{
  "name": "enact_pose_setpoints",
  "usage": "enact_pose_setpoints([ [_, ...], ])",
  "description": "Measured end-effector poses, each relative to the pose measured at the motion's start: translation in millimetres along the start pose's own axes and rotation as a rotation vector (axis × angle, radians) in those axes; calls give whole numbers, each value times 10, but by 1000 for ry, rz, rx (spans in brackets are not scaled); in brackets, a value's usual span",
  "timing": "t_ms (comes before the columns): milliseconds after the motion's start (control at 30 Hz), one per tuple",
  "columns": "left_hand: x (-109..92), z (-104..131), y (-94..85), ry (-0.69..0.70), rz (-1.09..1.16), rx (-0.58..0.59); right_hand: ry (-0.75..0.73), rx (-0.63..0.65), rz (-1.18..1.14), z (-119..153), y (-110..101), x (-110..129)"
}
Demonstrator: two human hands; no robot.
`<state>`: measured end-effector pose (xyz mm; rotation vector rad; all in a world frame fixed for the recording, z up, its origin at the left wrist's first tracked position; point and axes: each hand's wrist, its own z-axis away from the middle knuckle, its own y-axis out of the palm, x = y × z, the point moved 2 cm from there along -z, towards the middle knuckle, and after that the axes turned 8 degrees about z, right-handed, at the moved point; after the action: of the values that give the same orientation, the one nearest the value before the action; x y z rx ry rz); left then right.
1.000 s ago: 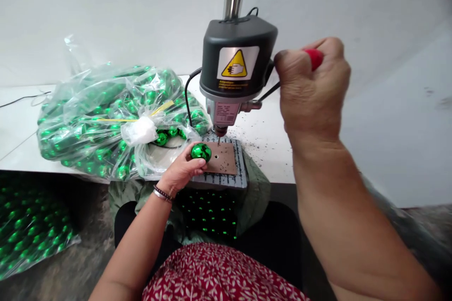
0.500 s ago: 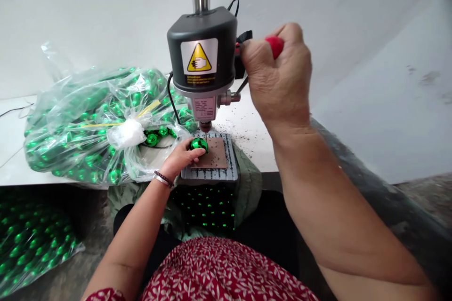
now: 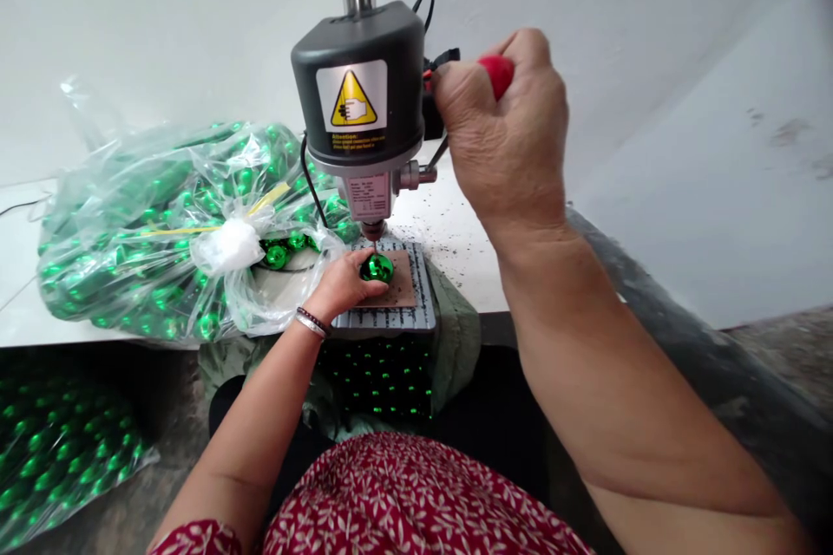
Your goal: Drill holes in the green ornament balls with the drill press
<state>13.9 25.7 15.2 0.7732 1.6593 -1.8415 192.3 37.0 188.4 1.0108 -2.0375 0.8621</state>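
Note:
My left hand (image 3: 346, 282) holds a shiny green ball (image 3: 377, 269) between thumb and fingers, on a brown board (image 3: 404, 279) over the grey base plate (image 3: 424, 312). Right above the ball is the thin bit of a bench drill press (image 3: 357, 95); whether the tip touches the ball I cannot tell. My right hand (image 3: 511, 121) is closed round the red-knobbed lever (image 3: 496, 76) at the machine's right side. A yellow warning label (image 3: 353, 100) faces me on the dark motor housing.
A clear plastic bag (image 3: 238, 244) of green balls lies on the white table (image 3: 465, 282) to the left. Another bag of green balls (image 3: 58, 451) stands lower left. Dark shavings are scattered right of the base. Below the table edge, green balls (image 3: 377, 377) show inside a greenish sack (image 3: 459, 321).
My left hand has shifted the green ball slightly to the right, under the bit. The right hand stays closed on the lever. The view has moved a little.

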Motion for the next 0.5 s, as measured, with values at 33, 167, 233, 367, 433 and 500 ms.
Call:
enact_pose_setpoints([
  [33, -4, -7, 8, 7, -5, 10, -2, 0, 2, 1, -3, -1],
  [167, 45, -10, 37, -23, 86, 27, 8, 4, 16, -8, -7, 0],
  [233, 70, -2, 49, -28, 141, 27, 1, -1, 11, -11, -4, 2],
  [367, 85, 14, 75, -40, 217, 44, -38, -16, 20, 28, -4, -18],
  [433, 83, 18, 81, -33, 229, 47, -73, -29, 28, 83, -16, -47],
  [500, 83, 21, 84, -19, 231, 48, -118, -60, 48, 160, -38, -92],
])
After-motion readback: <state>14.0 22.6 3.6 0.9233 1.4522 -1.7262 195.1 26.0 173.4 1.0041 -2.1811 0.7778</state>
